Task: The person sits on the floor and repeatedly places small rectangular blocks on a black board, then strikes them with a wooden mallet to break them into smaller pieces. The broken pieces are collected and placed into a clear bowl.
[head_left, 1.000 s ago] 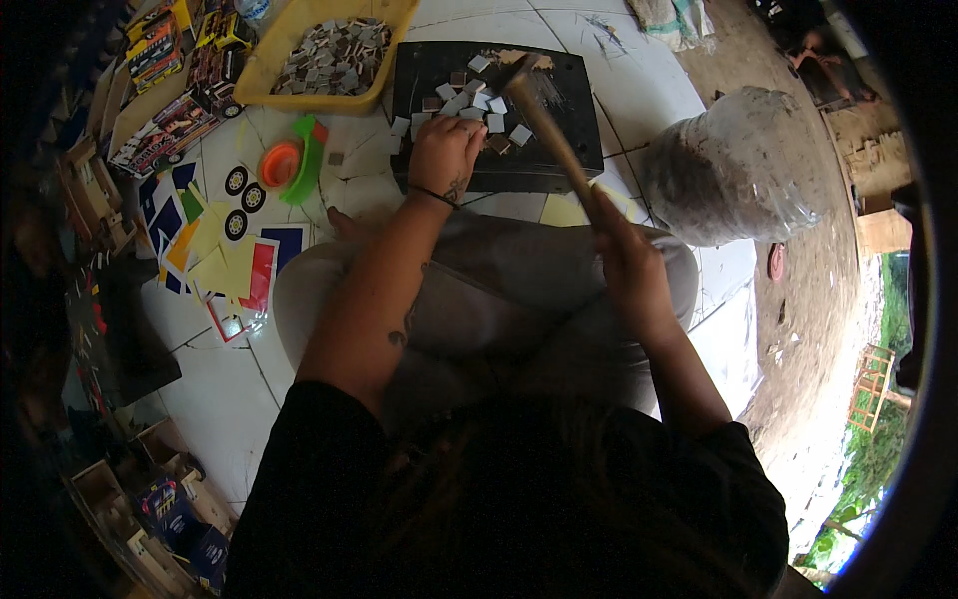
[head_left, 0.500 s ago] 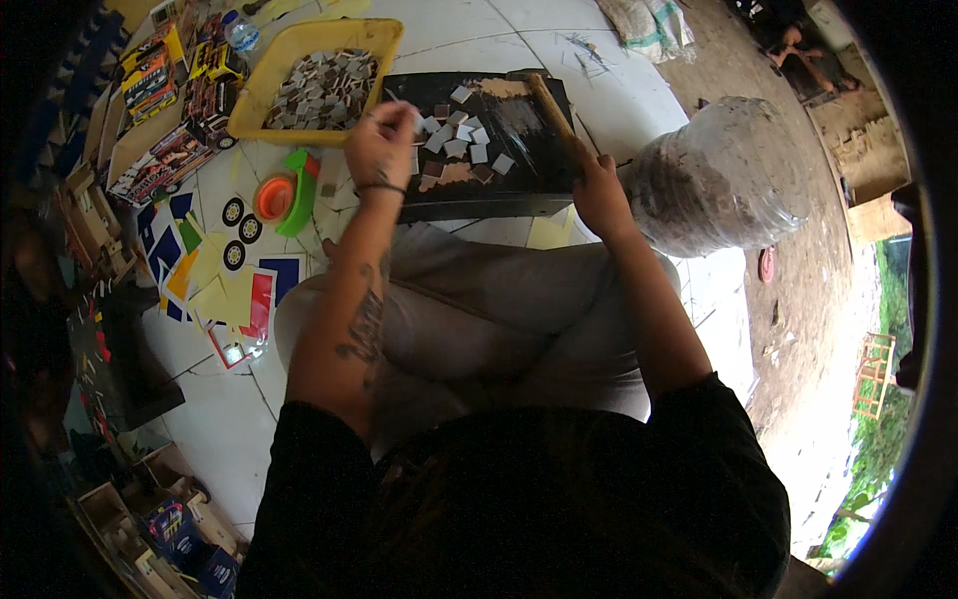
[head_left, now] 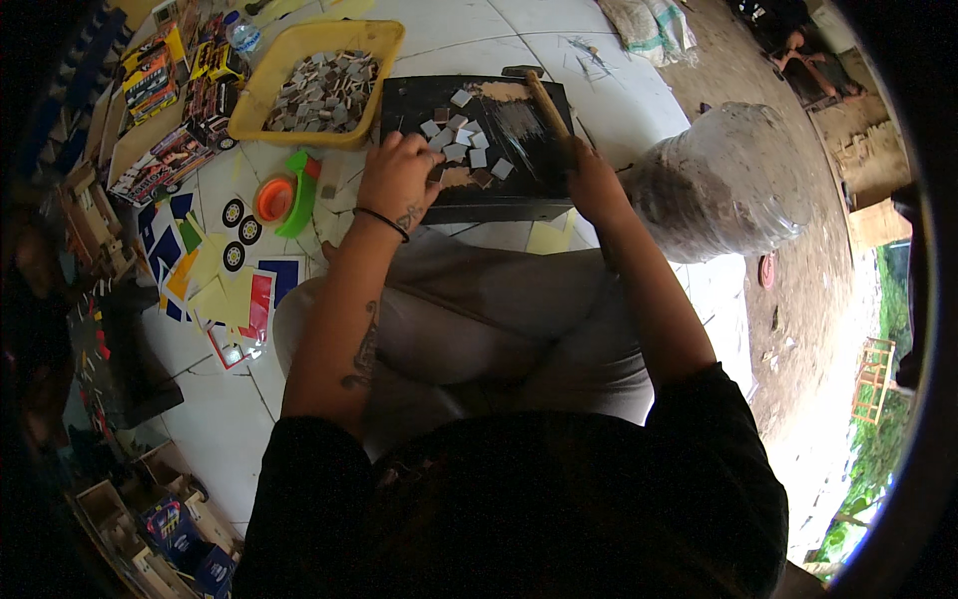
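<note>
Near the upper middle of the frame, a black block (head_left: 407, 100) with a flat top carries a scatter of small square pieces (head_left: 478, 158), some pale grey and some brown. The left hand (head_left: 397, 178) is over the left edge of this block, with its fingers bent and pointing toward the upper right. Between its thumb and fingertips it cannot be told if a piece is pinched, because the hand itself covers this place. The nearest loose squares lie just to the right of these fingertips; whether they touch is also not clear. Each square has sides about equal, so it shows no long axis.

At the right side of the block, the right hand (head_left: 601, 186) has its fingers closed around the lower part of a wooden-handled hammer (head_left: 549, 108). The hammer's long axis goes aslant, from the head at the upper left down to the fist at the lower right, and the head is by the far edge of the block. The squares thus lie between the two hands, and the left hand is clearly the nearer one.

Toward the upper left of the frame, beyond the left hand, stands a yellow tub (head_left: 299, 139) with many similar squares inside
</note>
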Tool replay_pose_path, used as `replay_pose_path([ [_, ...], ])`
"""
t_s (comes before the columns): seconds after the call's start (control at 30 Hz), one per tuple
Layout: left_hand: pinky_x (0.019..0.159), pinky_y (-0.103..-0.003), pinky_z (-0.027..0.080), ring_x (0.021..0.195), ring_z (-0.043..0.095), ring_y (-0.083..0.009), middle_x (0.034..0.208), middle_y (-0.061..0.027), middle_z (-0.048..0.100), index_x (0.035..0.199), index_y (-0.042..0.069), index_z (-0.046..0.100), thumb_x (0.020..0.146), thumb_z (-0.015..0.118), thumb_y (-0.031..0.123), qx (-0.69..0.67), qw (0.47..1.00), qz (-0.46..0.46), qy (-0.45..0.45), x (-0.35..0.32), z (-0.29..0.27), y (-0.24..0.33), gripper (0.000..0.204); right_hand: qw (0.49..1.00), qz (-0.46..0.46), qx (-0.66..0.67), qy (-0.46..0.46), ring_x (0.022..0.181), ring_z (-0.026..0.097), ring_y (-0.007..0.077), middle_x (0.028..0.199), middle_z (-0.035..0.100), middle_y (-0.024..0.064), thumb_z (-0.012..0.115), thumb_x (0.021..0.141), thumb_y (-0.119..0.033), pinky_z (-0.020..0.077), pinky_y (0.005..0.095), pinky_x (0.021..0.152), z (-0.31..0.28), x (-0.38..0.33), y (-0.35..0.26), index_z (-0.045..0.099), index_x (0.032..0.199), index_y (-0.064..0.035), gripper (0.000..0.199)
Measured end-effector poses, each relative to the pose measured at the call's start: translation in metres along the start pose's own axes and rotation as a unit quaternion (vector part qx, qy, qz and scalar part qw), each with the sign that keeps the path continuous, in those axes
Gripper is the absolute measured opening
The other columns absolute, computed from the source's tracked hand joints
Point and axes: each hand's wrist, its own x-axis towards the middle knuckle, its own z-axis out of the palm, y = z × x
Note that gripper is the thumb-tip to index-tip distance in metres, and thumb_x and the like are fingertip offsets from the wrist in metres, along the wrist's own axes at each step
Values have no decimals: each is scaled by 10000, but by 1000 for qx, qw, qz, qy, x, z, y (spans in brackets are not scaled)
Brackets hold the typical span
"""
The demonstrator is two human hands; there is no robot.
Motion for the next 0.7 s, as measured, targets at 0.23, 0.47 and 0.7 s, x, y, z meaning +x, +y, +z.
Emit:
replay_pose_path([
  [0.23, 903, -398, 409, 990, 494, -256, 995, -45, 579, 948, 77, 657, 723, 690, 112, 33, 998, -20, -55, -1, 19, 0, 230, 998, 58, -15, 24, 923, 597, 407, 1170, 462, 234, 407, 856, -41, 518, 436, 763, 17, 13, -4, 369, 1252, 4, 401],
  [0.47, 598, -297, 486, 624, 578, -186, 801, -60, 582, 864, 25, 643, 745, 708, 106, -195, 966, -110, 131, -37, 16, 13, 158, 993, 86, -39, 69, 999, 562, 376, 1199, 454, 213, 395, 876, -79, 488, 433, 843, 28, 14, -3, 350, 1319, -4, 452],
  [0.7, 606, -230, 464, 636, 574, -92, 747, -21, 623, 921, 20, 635, 786, 704, 129, -479, 834, -211, 172, -78, -37, 52, 187, 996, 72, 25, 56, 1041, 552, 385, 1222, 453, 231, 419, 884, -153, 478, 434, 861, 34, 19, 6, 415, 1255, 3, 402],
])
